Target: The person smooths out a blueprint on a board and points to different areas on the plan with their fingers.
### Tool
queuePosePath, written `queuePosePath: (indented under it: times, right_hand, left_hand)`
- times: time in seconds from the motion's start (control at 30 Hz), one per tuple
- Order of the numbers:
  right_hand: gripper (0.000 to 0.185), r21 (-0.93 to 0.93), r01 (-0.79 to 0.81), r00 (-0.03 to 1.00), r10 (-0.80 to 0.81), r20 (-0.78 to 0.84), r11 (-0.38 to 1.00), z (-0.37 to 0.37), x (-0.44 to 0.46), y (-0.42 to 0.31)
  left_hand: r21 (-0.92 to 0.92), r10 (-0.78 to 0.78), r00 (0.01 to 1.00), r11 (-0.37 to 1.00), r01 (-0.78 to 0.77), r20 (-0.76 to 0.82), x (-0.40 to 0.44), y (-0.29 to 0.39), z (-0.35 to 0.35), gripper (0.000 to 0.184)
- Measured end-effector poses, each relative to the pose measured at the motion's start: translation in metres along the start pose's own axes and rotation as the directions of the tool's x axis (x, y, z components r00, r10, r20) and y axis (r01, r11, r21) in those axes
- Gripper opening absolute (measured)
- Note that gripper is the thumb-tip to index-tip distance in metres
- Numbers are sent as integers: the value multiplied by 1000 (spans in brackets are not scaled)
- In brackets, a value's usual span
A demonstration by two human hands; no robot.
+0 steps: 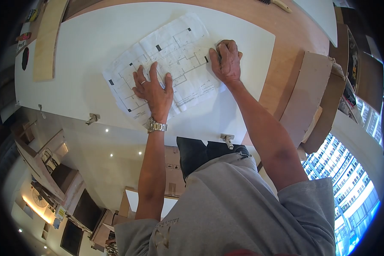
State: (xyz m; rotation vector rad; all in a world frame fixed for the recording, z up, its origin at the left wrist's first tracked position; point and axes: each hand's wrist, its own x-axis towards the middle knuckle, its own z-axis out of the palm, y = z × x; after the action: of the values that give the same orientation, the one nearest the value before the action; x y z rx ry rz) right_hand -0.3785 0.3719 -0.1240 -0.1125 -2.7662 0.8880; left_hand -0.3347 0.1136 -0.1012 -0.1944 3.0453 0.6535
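Observation:
A creased paper floor plan (175, 51) with printed walls and small black blocks lies tilted on a white cabinet door panel (85, 47). My left hand (154, 91) rests on the left part of the plan with its fingers spread; a ring and a metal wristwatch are on it. At the plan's right edge, my right hand (227, 62) is closed, fingers curled under and knuckles up. Whatever it holds, if anything, is hidden beneath the fingers. Metal hinges (227, 140) stick out along the panel's near edge.
A plywood strip (49, 40) overlaps the panel at the left, near a dark oval cutout (25, 58). Cardboard (305, 91) stands at the right beside the brown worktop (281, 64). A brush (280, 5) lies at the far edge.

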Motion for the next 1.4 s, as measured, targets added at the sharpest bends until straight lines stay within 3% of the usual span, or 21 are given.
queuePosePath:
  times: [1.4]
  right_hand:
    - [22,-38,-5,1000,5,15,999,2,-2,0]
  left_hand:
    - [93,-6,996,996,-3,89,15,17,-14,71]
